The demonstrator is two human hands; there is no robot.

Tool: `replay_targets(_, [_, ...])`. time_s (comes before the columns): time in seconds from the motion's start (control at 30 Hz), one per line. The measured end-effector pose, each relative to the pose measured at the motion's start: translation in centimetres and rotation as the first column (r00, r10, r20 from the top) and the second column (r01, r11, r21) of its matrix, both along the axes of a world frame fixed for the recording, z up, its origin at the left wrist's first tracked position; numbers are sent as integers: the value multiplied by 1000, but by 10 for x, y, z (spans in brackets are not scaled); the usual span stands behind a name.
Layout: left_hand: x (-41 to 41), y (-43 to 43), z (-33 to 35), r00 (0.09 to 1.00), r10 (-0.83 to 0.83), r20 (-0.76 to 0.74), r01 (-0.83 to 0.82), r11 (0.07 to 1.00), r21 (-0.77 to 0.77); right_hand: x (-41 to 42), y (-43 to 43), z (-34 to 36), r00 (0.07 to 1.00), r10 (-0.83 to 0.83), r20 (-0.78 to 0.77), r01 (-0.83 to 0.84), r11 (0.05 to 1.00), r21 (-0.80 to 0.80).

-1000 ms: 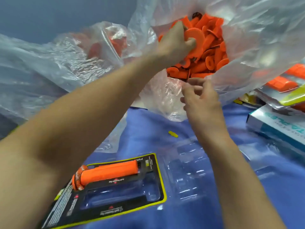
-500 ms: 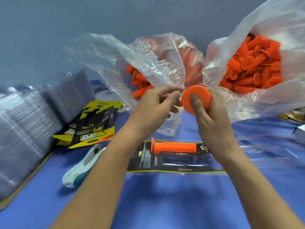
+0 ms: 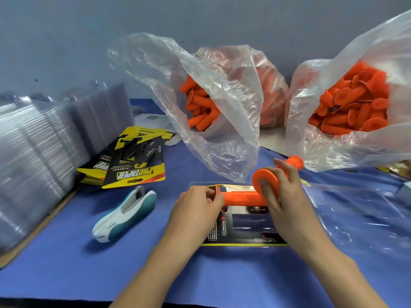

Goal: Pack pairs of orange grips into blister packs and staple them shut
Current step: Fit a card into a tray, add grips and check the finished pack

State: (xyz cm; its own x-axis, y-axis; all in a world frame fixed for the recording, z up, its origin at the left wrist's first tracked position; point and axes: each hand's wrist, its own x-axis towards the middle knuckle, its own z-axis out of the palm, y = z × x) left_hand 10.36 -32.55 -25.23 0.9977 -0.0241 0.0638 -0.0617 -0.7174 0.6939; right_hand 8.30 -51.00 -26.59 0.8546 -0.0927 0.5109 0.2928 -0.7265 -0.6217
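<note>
A clear plastic blister pack with a black and yellow printed card (image 3: 244, 230) is laid flat on the blue tabletop (image 3: 89, 263), near its front edge. A seated orange rubber grip (image 3: 242, 197) is lodged lengthwise in the pack's far cavity, and the near cavity is seen unfilled. The flanged left end of that grip is pinched by the curled fingers of the left hand (image 3: 198, 210). A second orange rubber grip (image 3: 265, 181) is gripped by the right hand (image 3: 287, 196) just above the pack's right end, with its round flange turned toward the camera and its other end pointed away. A white and teal stapler (image 3: 124, 215) is set to the left of the pack, apart from it, and a fanned pile of black and yellow cards (image 3: 133, 161) is placed behind the stapler. Two clear plastic bags (image 3: 222, 107) filled with loose orange grips are stood at the back. Stacks of clear blister shells (image 3: 33, 152) are ranged along the left.
</note>
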Motion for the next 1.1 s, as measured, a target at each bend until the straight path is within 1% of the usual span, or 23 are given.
replay_targets(0.07, [2, 2, -1, 999, 2, -34, -4, 999, -40, -1, 1, 0, 1000, 10, -14, -11, 999, -33])
replay_targets(0.13, [4, 3, -2, 999, 5, -54, -7, 999, -38, -2, 2, 0, 999, 6, -33, -7, 999, -42])
replay_targets(0.33, [4, 0, -5, 1000, 10, -18, -10, 1000, 5, -3, 3, 0, 999, -9, -38, 7, 999, -48])
replay_targets(0.5, [3, -1, -4, 1000, 25, 1, -25, 999, 48, -1, -2, -1, 999, 44, -22, -44, 999, 31])
replay_targets(0.63, [1, -2, -3, 1000, 30, 6, -30, 998, 57, -3, -5, 3, 996, 81, 19, -83, 994, 74])
replay_targets(0.73, [1, -1, -3, 999, 31, 11, -31, 998, 54, -5, -4, 8, 994, 107, 13, -108, 989, 103])
replay_targets(0.93, [1, 1, -5, 1000, 19, 15, -19, 999, 38, -15, -3, 17, 992, 120, -35, -111, 975, 192])
replay_targets(1.03, [2, 1, -3, 1000, 5, -12, -5, 999, 49, -17, -3, 22, 993, 119, -17, -112, 967, 230])
replay_targets(1.1, [2, 2, -1, 999, 37, 22, -39, 996, 84, -19, -3, 25, 994, 107, 17, -108, 971, 213])
